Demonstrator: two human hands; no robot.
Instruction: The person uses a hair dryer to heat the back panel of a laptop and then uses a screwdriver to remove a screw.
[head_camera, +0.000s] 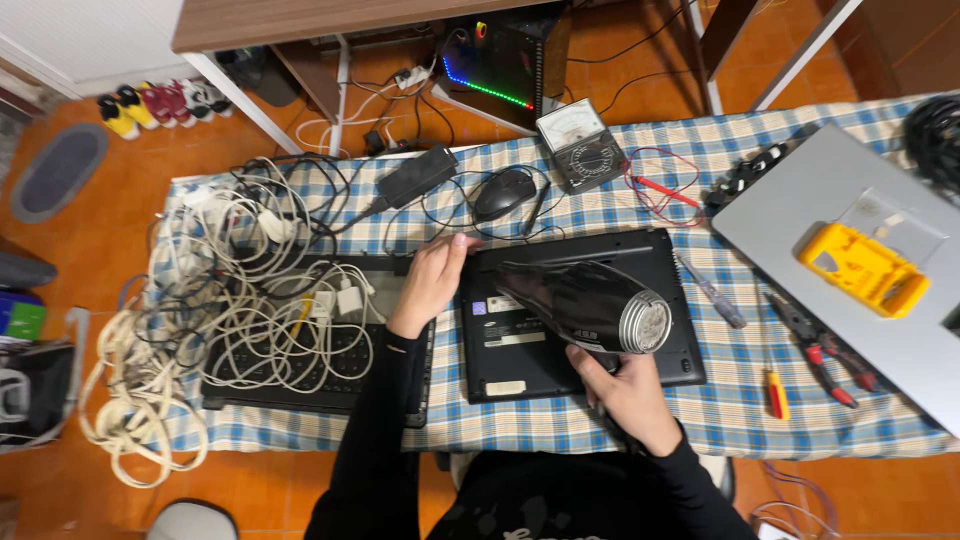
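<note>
Both hands are at work over a black laptop (580, 330) lying shut and underside up on the checked blue tablecloth (720, 410). Her or his right hand (625, 395) is closed around the handle of a black hair dryer (590, 305), holding it just above the laptop's base with the silver grilled end turned toward the right; the left hand (432, 282) rests with fingers curled loosely over the laptop's upper left corner, steadying it against the cloth. That laptop looks stiff, flat and moderately heavy, its plastic shell smooth enough to slide on fabric, so a grip along the edges or corners seems safest (the bottom panel itself probably flexes under pressure). Hair dryers of this kind are light but front-heavy, best held by the handle as it is now. Left of the laptop, a keyboard (300, 385) lies under a tangle of white cables (230, 320). Behind are a black mouse (503, 193), a power adapter (418, 175) and an analogue meter (582, 145); to the right lie a screwdriver (712, 292), red-handled pliers (825, 355) and a yellow multimeter (865, 268) on a silver laptop (800, 215).
</note>
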